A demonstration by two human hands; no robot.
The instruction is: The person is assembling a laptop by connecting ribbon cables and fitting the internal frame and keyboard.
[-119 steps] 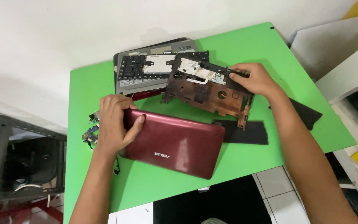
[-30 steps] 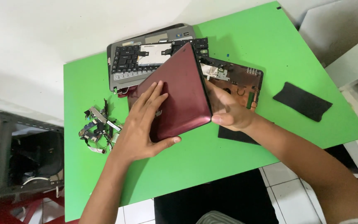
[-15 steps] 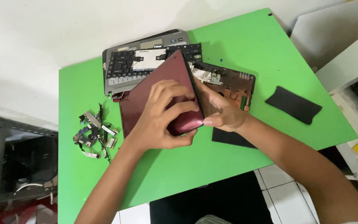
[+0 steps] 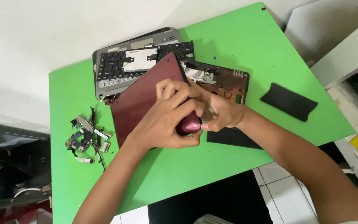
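Note:
A dark red laptop lid (image 4: 141, 97) lies tilted on the green table (image 4: 237, 45). My left hand (image 4: 166, 118) grips the lid's near right corner from above, fingers curled over it. My right hand (image 4: 220, 112) pinches the same corner from the right side. Behind the lid lies a brown laptop base shell (image 4: 224, 81) with bare internals. A grey keyboard frame (image 4: 129, 64) sits at the table's far edge, partly covered by the lid.
A pile of small circuit boards, cables and brackets (image 4: 85, 139) lies at the left. A black flat panel (image 4: 289, 101) rests at the right, another black piece (image 4: 233, 139) under my right wrist. A dark shelf (image 4: 9, 170) stands left of the table.
The red lid was turned from flat and lengthwise to tilted, and moved back over the keyboard frame. Both hands have closed on its near right corner.

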